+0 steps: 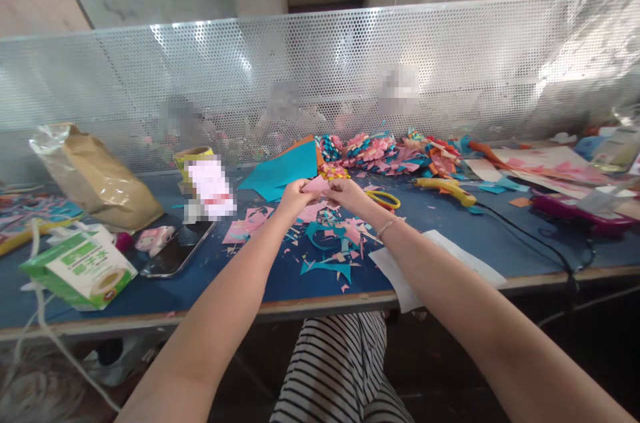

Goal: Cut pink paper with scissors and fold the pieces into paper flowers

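A small piece of pink paper (316,184) is held up between my two hands above the blue tabletop. My left hand (296,194) pinches its left side, and my right hand (346,192) pinches its right side. Under and around the hands lie pink and blue paper scraps (330,236), with a larger curved blue offcut (327,270) toward the front. Just beyond my hands are a sheet of blue paper (280,166) and bunches of fringed paper (373,150). Yellow-handled scissors (385,199) lie right of my right hand, their blades mostly hidden.
At left stand a brown paper bag (100,176), a green-and-white drink carton (83,270) and a lit phone (210,186); a dark phone (177,253) lies flat. On the right are a yellow glue gun (447,190) with a cord and white paper (450,260). A perforated metal screen (325,56) borders the back.
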A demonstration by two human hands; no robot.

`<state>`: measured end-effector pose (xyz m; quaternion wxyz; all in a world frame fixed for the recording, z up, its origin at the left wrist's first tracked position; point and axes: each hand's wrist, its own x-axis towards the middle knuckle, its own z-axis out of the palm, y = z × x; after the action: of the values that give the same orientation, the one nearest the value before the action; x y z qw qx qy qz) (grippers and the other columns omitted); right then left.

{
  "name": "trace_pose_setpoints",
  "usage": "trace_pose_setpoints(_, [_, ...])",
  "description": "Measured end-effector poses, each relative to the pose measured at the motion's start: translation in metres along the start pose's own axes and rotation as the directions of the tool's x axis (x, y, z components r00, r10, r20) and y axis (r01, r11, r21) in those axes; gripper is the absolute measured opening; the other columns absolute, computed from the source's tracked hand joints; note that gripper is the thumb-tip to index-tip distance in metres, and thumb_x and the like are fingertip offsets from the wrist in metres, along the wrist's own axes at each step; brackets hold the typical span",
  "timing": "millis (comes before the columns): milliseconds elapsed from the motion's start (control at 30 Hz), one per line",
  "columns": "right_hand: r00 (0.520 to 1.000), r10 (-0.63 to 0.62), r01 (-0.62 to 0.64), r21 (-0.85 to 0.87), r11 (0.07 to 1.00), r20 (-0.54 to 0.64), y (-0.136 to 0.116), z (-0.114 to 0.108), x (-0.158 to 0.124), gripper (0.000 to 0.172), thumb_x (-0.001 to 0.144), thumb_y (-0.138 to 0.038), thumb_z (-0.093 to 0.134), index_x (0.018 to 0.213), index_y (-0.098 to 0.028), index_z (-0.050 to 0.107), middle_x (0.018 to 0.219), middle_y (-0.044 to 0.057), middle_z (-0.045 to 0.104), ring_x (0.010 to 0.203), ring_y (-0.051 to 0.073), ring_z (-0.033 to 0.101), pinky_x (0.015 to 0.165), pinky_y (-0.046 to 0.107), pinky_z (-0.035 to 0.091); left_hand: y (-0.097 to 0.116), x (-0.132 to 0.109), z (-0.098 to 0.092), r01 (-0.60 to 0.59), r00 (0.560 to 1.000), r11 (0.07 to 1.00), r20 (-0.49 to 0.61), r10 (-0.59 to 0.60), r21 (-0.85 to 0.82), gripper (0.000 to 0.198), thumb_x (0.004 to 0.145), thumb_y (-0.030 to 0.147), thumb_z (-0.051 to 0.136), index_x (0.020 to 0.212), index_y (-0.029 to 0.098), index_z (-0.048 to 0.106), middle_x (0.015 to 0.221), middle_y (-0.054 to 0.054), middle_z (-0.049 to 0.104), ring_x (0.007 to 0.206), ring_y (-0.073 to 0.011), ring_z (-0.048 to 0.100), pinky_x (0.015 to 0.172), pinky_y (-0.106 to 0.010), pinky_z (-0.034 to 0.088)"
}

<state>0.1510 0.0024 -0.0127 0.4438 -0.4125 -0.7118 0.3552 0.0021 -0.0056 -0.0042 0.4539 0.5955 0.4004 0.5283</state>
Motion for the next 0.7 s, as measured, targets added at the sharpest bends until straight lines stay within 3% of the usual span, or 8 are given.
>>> trace_pose_setpoints(167, [0.998,0.0,0.005,0.074,0.997,-0.063,-0.007,-0.002,-0.003,0.023,0.069,-0.026,0.061,0.059,-0.017,0.043,0.05,-0.003,0.053,0.045,0.007,0.049,0.048,0.02,0.042,0.002,0.0,0.001,0.069,0.996,0.991,-0.044,-0.074,-0.115,0.023,0.055,0.016,0.073,0.072,0.011,0.058,0.063,-0.001,0.06,0.057,-0.0094,0.058,0.064,-0.025,0.05])
trace_pose_setpoints(700, [0.997,0.015,-0.008,0.097,0.995,-0.074,-0.011,-0.002,-0.005,0.019,0.062,-0.026,0.065,0.064,-0.015,0.049,0.05,-0.005,0.051,0.045,0.007,0.048,0.047,0.02,0.04,0.004,0.001,-0.001,0.058,0.996,0.986,-0.053,-0.067,-0.156,0.026,0.054,0.014,0.074,0.072,0.011,0.057,0.062,-0.001,0.063,0.055,-0.0097,0.061,0.06,-0.023,0.051])
